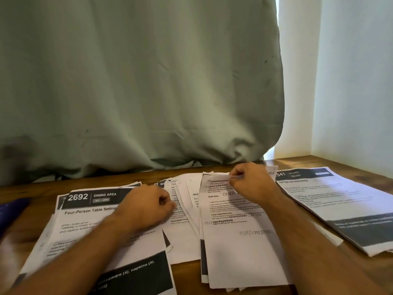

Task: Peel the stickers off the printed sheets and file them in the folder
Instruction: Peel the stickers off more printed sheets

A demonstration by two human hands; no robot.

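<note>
Printed sheets lie spread over a wooden table. My right hand (251, 184) pinches a pale sticker strip (237, 177) at the top of the middle sheet (240, 248), which carries scribbled pen marks. My left hand (146, 206) is curled into a loose fist and rests on the papers between the "2692 Dining Area" sheet (85, 222) and the sheets in the centre (182, 237). I cannot tell whether it holds anything. A dark blue folder edge (10, 209) shows at the far left.
A stack of sheets headed "Kitchen" (340, 201) lies at the right. The wooden table (361, 271) ends at a green curtain (138, 81) along the back. A white wall (350, 81) stands at the right.
</note>
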